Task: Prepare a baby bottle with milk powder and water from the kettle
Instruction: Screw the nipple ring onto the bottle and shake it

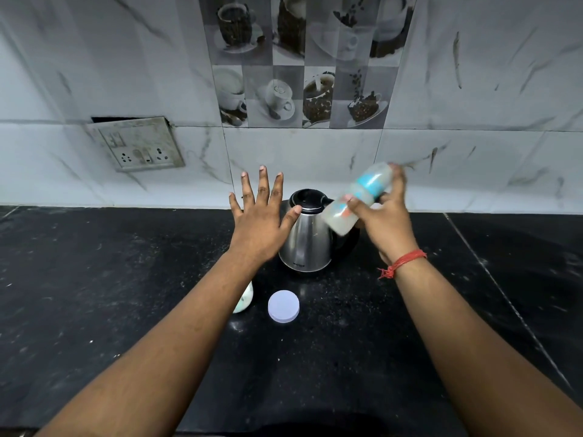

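Your right hand (383, 212) grips the baby bottle (358, 197), tilted and motion-blurred above the kettle (307, 238), likely mid-shake. Your left hand (260, 222) hovers flat with fingers spread, empty. Keep your grip firm and shake until the cloudy contents look even, clear of the kettle.

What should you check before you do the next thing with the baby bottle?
1. Right hand grips the baby bottle: ok, fingers wrap round it.
2. Bottle closed so nothing spills: cannot tell, it is tilted and blurred.
3. Powder and water mixed: cannot tell, the contents look milky but blurred.
4. Left hand free to help: ok, fingers spread, holding nothing.
5. Kettle safe on the counter: ok, upright with its lid down.
6. White lid back on its container: not ok, it lies loose on the counter.
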The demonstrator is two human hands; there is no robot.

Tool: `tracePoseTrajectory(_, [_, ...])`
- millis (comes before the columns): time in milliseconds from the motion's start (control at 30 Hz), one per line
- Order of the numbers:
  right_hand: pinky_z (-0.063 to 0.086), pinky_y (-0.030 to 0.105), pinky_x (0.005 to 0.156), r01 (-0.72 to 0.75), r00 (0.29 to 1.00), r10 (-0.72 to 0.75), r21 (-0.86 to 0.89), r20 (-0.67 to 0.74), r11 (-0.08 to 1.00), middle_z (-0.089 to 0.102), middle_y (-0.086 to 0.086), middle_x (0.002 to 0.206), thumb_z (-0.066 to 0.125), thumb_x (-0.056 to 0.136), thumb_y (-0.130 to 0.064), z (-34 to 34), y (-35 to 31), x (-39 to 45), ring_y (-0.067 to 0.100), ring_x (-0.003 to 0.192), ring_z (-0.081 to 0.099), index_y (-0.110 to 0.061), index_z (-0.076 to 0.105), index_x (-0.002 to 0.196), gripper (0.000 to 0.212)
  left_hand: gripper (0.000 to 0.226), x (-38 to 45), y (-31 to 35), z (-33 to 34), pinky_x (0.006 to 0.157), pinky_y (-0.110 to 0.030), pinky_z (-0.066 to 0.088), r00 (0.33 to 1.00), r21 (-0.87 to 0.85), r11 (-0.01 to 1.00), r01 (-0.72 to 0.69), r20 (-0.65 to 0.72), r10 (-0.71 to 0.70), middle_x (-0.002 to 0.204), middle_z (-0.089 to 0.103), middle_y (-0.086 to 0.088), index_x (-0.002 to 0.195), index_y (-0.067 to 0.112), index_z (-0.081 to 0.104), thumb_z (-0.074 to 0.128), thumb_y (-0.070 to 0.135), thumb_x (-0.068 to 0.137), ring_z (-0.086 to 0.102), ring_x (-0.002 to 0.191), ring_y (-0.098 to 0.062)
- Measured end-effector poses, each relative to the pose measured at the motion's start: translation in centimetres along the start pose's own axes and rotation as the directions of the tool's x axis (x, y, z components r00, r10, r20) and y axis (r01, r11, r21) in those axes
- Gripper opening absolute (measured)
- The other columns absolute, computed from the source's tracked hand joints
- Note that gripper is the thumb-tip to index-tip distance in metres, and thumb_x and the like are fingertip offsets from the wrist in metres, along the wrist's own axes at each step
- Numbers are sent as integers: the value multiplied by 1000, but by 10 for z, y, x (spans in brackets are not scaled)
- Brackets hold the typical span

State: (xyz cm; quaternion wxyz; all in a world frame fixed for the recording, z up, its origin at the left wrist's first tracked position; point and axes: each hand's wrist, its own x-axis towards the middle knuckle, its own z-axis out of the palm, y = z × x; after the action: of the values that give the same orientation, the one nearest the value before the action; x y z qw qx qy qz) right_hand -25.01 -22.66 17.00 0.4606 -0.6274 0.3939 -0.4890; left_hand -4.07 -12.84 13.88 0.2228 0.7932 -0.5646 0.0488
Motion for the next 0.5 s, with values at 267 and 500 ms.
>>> tracePoseTrajectory(267, [59,56,92,0,1000,1,37,-6,999,67,9,121,85,70,-34,4,3,-3,24,100,73,-57,30,138,91,89,3,-2,2,123,-67,-6,1000,12,1000,-6,-12,6,173,-21,-1,164,34,-9,-3,83,89,-27,156,-33])
tracePoseTrajectory(500, [59,56,91,-9,995,18,83,-97,996,68,8,119,85,66,-38,2,6,-3,25,100,73,-53,29,140,94,93,6,-5,3,123,-67,-7,1000,24,1000,-9,-14,10,172,-22,-1,163,34,-10,-10,85,86,-29,155,-33])
